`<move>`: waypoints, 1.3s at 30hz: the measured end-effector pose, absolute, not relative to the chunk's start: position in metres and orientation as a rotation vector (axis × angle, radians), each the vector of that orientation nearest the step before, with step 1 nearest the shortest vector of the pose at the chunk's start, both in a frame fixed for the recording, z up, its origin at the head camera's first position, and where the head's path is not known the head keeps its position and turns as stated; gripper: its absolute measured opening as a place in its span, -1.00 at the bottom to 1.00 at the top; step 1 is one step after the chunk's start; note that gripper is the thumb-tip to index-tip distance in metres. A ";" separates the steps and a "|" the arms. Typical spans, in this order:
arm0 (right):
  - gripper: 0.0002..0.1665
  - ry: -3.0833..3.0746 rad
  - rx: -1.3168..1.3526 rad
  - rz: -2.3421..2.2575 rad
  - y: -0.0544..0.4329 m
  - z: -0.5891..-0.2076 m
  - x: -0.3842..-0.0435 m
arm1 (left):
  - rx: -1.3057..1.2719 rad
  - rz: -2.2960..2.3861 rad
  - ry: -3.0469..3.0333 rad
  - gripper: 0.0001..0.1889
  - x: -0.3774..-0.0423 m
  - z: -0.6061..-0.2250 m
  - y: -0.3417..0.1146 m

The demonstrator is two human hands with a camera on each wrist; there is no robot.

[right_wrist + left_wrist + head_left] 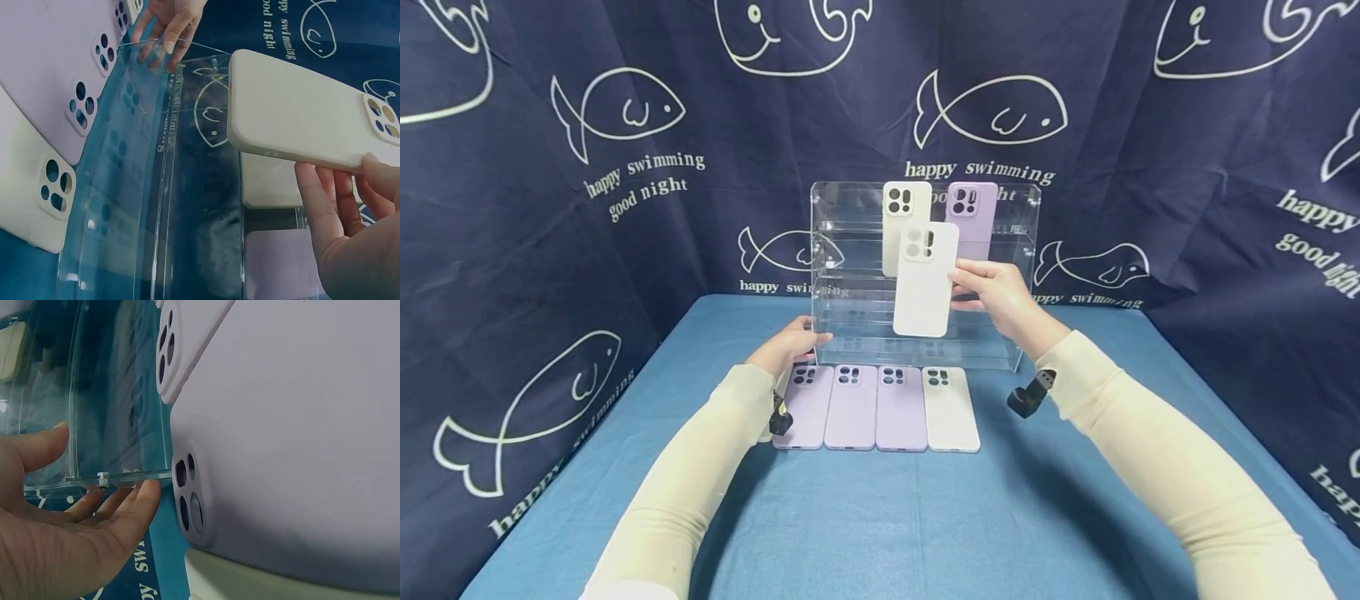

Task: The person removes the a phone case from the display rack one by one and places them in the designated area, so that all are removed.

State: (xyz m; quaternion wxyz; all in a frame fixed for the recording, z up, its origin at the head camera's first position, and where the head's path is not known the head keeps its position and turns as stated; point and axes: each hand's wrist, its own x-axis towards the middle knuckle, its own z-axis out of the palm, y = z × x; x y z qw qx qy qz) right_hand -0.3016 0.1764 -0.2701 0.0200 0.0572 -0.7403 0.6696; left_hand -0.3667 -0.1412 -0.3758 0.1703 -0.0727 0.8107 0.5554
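Note:
My right hand (1000,300) pinches a white phone case (925,287) by its right edge, thumb on one side and fingers on the other. The case is held upright in front of the clear acrylic display stand (850,333), camera cutouts at the top. In the right wrist view this case (294,106) overlaps a white one behind it. At the stand's left side, my left hand (786,346) holds the side panel. The left wrist view has the left thumb (47,450) on the inner side and the fingers along the outside.
On the stand's upper tier are a white case (892,242) and a purple case (976,218). A row of cases lies before the stand: several purple ones (850,417) and a white one (952,421) at the right. Blue cloth (880,525) covers the table; a fish-print curtain (880,108) hangs behind.

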 end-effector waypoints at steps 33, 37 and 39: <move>-0.39 -2.521 0.051 2.018 0.233 -0.311 -0.272 | -0.195 1.585 2.296 -0.20 -0.368 -0.379 -0.140; -0.37 -2.514 0.019 2.050 0.238 -0.316 -0.269 | -0.198 1.589 2.303 -0.21 -0.368 -0.379 -0.140; -0.36 -2.522 -0.005 2.049 0.241 -0.319 -0.268 | -0.194 1.587 2.303 -0.22 -0.368 -0.380 -0.141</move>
